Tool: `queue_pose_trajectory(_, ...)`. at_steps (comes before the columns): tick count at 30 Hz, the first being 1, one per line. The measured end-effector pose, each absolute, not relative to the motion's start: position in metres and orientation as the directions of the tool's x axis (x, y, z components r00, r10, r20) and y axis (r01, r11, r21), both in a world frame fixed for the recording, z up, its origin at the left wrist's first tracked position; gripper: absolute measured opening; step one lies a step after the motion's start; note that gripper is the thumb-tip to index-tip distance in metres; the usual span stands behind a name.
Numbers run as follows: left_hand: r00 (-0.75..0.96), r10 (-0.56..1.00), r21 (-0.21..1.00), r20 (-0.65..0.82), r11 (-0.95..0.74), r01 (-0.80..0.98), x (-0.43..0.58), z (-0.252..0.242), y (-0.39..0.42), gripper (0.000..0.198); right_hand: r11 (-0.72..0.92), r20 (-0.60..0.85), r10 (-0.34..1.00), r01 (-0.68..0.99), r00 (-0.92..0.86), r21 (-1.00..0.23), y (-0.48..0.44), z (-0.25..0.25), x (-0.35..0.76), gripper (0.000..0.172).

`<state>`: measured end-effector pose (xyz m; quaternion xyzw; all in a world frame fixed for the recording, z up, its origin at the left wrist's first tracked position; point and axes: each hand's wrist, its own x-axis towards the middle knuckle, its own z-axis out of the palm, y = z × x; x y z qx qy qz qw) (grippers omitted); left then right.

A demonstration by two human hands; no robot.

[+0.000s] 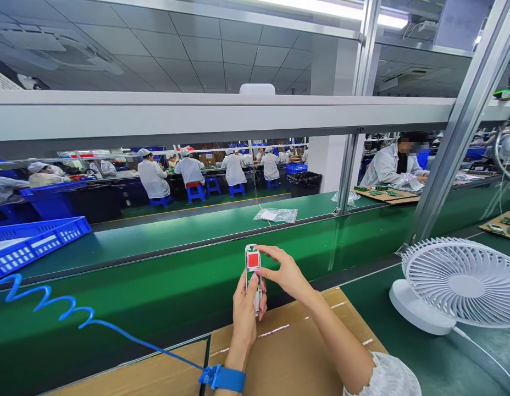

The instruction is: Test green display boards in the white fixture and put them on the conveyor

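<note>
Upright above the front of the bench is a slim white handheld device [253,259] with a lit red square screen and some green circuit board showing. My left hand [244,311] wraps round its lower part, thumb lying on the front. At its upper right side, my right hand [284,273] pinches the edge, with the index finger near the top and the thumb beside the screen. A blue wrist strap [229,379] circles my left wrist, and its coiled blue cord [127,335] runs off to the left.
Brown cardboard [296,352] covers the bench below my hands. To the right stands a white fan [465,286]; at the left is a blue crate [40,242]. A plastic bag [276,215] lies on the green ledge. Across it, a person [389,165] sits near circuit boards [381,191].
</note>
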<state>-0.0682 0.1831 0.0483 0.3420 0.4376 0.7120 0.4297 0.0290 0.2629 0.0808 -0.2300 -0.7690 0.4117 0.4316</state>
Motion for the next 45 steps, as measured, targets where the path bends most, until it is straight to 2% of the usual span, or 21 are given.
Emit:
queue_pose_trajectory(13,-0.388,0.91,0.91,0.145,-0.277,-0.31,-0.0681,0.0476,0.1824,0.033,0.529,0.461,0.714,-0.026,-0.526,-0.848,0.2617,0.0814,0.0281,0.047)
queue_pose_trajectory(37,-0.392,0.909,0.916,0.144,-0.272,-0.294,-0.0677,0.05,0.1827,0.032,0.43,0.403,0.726,-0.089,-0.557,-0.899,0.2607,0.0818,0.0264,0.046)
queue_pose_trajectory(45,-0.396,0.908,0.919,0.138,-0.266,-0.29,-0.0692,0.0475,0.1835,0.031,0.508,0.458,0.701,-0.068,-0.546,-0.859,0.2618,0.0789,0.0244,0.045)
